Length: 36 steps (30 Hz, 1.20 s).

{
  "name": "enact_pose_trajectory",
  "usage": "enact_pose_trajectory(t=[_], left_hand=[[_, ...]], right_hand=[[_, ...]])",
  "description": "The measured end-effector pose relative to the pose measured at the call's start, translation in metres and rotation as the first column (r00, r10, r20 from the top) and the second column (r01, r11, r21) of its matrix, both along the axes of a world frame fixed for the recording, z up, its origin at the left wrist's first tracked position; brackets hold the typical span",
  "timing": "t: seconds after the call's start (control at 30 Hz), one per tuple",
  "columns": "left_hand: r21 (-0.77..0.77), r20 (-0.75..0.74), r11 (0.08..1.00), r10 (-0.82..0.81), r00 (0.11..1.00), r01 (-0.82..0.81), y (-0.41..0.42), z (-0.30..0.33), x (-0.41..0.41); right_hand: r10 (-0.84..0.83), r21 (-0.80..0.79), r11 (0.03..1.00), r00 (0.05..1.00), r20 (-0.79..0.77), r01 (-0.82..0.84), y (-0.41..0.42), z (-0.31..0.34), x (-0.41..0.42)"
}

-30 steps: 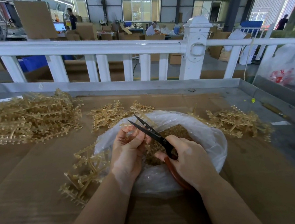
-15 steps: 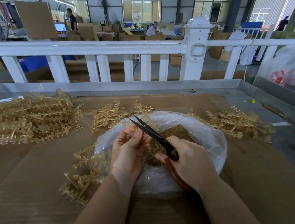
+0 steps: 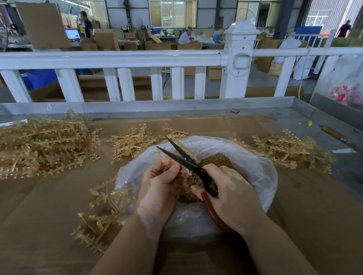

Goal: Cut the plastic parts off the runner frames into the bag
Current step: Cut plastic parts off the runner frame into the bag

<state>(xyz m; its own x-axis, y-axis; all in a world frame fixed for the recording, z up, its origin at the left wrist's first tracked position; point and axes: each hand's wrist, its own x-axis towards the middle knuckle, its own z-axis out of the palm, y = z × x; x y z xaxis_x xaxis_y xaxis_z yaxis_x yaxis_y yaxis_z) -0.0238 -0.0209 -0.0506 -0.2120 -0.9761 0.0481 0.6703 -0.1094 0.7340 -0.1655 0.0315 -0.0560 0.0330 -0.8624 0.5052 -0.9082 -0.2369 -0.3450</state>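
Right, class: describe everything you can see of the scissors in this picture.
The scissors have two dark, slim, pointed blades, seemingly metal, standing open in a narrow V that points up and away to the left. Their looped handle is glossy reddish-brown. The right hand grips the handle, hiding most of it. They hang over the clear plastic bag, with the left hand close beside the blades.

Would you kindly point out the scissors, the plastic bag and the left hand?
scissors [image 3: 186, 158]: head view, on the dark blades.
plastic bag [image 3: 260, 170]: head view, on its right rim.
left hand [image 3: 160, 187]: head view, on its back.
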Motion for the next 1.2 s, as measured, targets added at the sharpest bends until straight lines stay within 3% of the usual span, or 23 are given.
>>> enact_pose_trajectory(t=[0.83,1.07,1.2], left_hand=[[0.009,0.009,1.000,0.000,1.000,0.000,-0.0027,-0.0032,-0.0015],[-0.015,-0.039,1.000,0.011,0.999,-0.011,-0.0044,-0.0046,0.0014],[0.045,-0.055,0.998,0.050,0.997,-0.047,-0.0062,-0.0040,-0.0001]], right_hand=[[0.062,-0.004,0.998,0.996,0.059,-0.062,0.0000,0.0063,-0.0020],[-0.012,-0.067,0.997,0.979,0.202,0.026,-0.0004,0.0074,-0.0031],[-0.012,-0.060,0.998,0.986,0.165,0.022,-0.0011,0.0059,-0.0024]])
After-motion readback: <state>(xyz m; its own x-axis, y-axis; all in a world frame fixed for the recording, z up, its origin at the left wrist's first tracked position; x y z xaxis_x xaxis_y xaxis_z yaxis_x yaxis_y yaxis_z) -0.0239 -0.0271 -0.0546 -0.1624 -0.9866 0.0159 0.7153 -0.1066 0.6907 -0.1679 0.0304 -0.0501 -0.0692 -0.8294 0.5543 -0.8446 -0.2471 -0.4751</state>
